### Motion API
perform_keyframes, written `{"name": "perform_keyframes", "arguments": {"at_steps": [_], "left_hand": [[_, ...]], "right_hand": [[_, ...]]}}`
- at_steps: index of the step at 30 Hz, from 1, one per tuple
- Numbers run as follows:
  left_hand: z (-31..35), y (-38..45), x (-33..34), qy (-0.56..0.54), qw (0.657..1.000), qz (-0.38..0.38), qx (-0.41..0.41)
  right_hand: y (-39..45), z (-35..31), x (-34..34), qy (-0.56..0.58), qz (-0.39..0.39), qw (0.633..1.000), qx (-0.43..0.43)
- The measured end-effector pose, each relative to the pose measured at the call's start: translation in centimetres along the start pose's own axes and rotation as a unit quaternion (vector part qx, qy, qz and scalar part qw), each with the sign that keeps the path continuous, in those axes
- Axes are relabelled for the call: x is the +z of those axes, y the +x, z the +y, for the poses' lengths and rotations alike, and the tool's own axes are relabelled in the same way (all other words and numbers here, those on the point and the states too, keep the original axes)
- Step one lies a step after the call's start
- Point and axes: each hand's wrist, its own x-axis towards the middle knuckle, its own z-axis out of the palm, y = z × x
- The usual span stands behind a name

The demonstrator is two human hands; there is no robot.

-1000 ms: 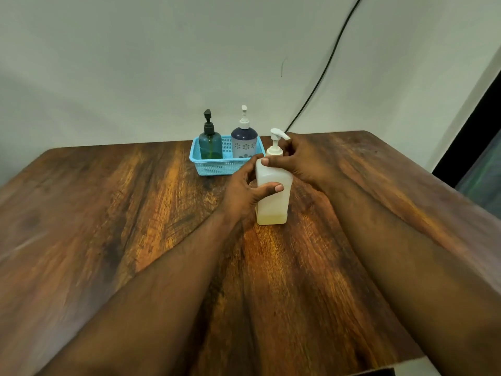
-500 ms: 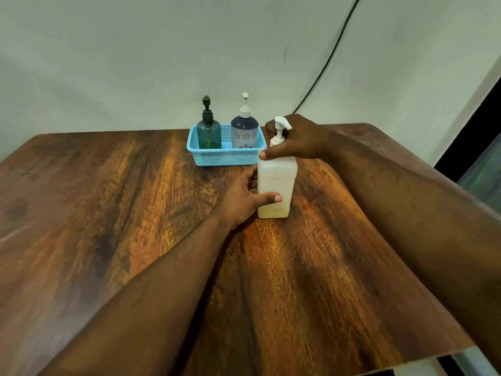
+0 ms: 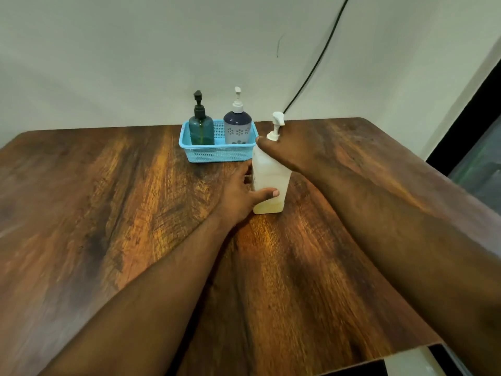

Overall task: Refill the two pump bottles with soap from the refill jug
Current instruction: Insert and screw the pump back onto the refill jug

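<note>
The translucent white rectangular plastic refill jug stands on the wooden table near the blue basket; left hand grips its base, right hand wraps its pump collar; nearly empty, probably light, smooth, squeezable.

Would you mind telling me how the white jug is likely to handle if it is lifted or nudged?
The jug probably lifts lightly: only a thin yellowish layer shows at its base. Tall, narrow and nearly empty, it may tip if pushed high up. Its smooth plastic could be slippery, though the left hand grips low and the right hand holds its neck.
</note>
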Motion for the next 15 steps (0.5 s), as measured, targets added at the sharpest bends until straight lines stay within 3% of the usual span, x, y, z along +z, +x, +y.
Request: {"name": "perform_keyframes", "arguments": {"at_steps": [3,6,10,12,15], "left_hand": [[0.3,-0.2,-0.6,-0.069,0.997,-0.018,-0.040],[0.3,-0.2,-1.0,-0.164,0.984,-0.014,-0.072],[0.6,0.6,-0.1,-0.207,0.973,-0.037,-0.090],[1.5,1.3,0.6,-0.219,0.970,-0.044,-0.100],[3.5,3.1,2.4,-0.100,0.990,-0.067,-0.068]], "right_hand": [[-1.9,0.6,0.1,0.201,-0.002,0.977,0.069],[-4.5,3.6,1.2,0.457,-0.094,0.872,0.149],[-7.0,7.4,2.5,0.598,-0.181,0.763,0.168],[-7.1,8.4,2.1,0.593,-0.187,0.768,0.154],[-6.1,9.7,0.0,0.466,-0.159,0.860,0.135]]}}
